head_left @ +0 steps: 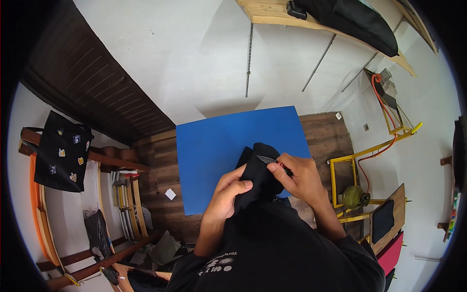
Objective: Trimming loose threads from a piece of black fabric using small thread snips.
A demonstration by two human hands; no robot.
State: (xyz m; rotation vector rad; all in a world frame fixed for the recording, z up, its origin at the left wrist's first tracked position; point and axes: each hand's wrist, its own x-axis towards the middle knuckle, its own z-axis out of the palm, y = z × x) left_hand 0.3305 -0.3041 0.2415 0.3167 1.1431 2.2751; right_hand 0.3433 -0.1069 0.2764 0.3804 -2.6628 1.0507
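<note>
My left hand (226,192) grips a black piece of cloth (255,177) from its left side, thumb on top and fingers wrapped behind it. The cloth is bunched and folded in front of my chest, above the blue tabletop (209,155). My right hand (301,177) is closed around a small pointed tool with a grey metal blade (266,159). Its tip points left and lies against the upper part of the cloth. Most of the tool's handle is hidden in my fingers, so I cannot make out whether it is a knife or thread snips.
On the right stands a yellow metal frame (335,182) with a green gas cylinder (356,197) and an orange hose (389,141). A black tote bag (63,151) hangs at the left, above a rack of books (125,204). Overhead is a wooden shelf (265,12).
</note>
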